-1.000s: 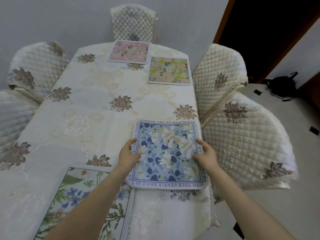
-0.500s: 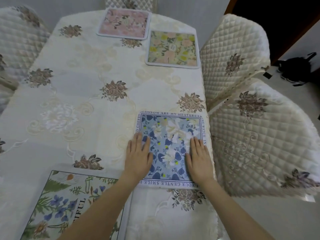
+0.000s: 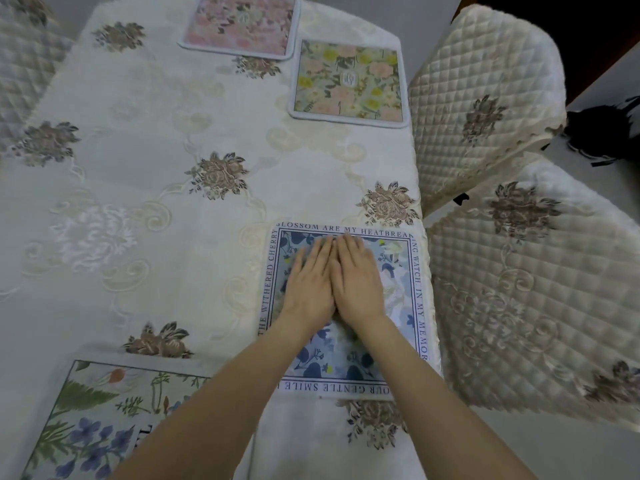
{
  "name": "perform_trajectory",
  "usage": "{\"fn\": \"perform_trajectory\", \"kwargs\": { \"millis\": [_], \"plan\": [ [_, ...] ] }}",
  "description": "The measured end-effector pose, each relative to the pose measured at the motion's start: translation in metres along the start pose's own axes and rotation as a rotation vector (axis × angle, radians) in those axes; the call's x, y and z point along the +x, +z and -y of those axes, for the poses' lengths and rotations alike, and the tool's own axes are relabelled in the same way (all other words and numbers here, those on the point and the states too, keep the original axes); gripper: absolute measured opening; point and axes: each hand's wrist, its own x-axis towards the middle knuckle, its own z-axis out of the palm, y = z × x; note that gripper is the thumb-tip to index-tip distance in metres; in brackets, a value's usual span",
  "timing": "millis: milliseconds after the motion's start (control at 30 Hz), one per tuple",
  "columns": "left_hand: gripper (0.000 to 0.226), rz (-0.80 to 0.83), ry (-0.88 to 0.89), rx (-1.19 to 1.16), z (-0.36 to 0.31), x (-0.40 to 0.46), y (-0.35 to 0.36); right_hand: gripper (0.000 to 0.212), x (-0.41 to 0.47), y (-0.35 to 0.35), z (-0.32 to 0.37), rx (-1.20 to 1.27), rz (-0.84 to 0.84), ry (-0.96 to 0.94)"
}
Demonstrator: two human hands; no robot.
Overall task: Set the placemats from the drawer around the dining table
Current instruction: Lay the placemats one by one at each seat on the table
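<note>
The blue mat (image 3: 346, 306) is pressed flat by both hands (left (image 3: 308, 289), right (image 3: 358, 285); grip open, fingers straight) at the surface's (image 3: 138, 150) right edge.

Four square floral placemats are counted on the cream embroidered tablecloth (image 3: 145, 140): a blue-and-white one with a lettered border (image 3: 398, 296) under the hands, a green botanical one (image 3: 100, 417) left of the forearms, and a yellow-and-peach one (image 3: 349, 83) and a pink one (image 3: 239, 24) beyond the fingertips. Two bare hands are seen, the left hand (image 3: 308, 285) and the right hand (image 3: 356, 280). Two quilted cream chair covers (image 3: 485, 98) (image 3: 536, 289) are counted right of the right hand, and part of one more (image 3: 24, 57) far left.
</note>
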Motion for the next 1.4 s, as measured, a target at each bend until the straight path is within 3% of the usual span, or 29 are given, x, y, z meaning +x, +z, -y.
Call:
{"fn": "perform_trajectory", "kwargs": {
  "millis": [233, 567, 833, 1000, 1133, 1400],
  "plan": [
    [0.06, -0.084, 0.074, -0.089, 0.027, 0.007, 0.019, 0.058, 0.011, 0.009, -0.033, -0.111, 0.039, -0.111],
    [0.062, -0.117, -0.064, -0.081, 0.081, -0.015, 0.015, 0.062, -0.004, -0.015, -0.086, -0.145, -0.024, 0.053],
    [0.069, -0.044, -0.099, 0.079, 0.066, -0.021, -0.004, 0.072, -0.014, -0.03, -0.065, -0.238, 0.064, 0.014],
    [0.062, -0.092, 0.037, 0.016, -0.005, -0.086, 0.012, 0.06, -0.09, 0.01, -0.007, -0.058, 0.036, -0.07],
    [0.058, -0.081, -0.004, -0.107, -0.027, -0.118, 0.037, 0.055, -0.117, 0.035, -0.015, -0.108, 0.047, -0.081],
    [0.063, -0.019, -0.055, -0.077, 0.004, -0.129, 0.027, 0.06, -0.126, 0.004, -0.056, -0.143, 0.048, -0.065]
  ]
}}
